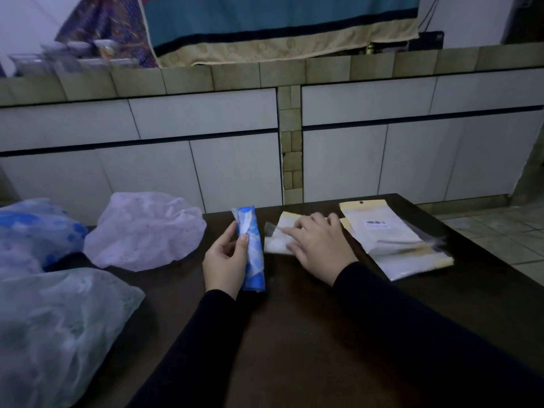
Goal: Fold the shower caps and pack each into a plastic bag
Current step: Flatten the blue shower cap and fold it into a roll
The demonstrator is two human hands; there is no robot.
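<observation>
The left hand grips a folded blue shower cap while, at its three o'clock, the right hand presses flat-fingered on a plastic bag on the counter.

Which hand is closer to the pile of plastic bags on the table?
Right. The right hand rests on a single bag beside the pile of plastic bags; the left hand, farther left, holds the folded blue shower cap.

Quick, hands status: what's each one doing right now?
Left hand: grips the folded blue shower cap.
Right hand: fingers fairly straight, resting on a plastic bag on the table; no grip visible.
</observation>
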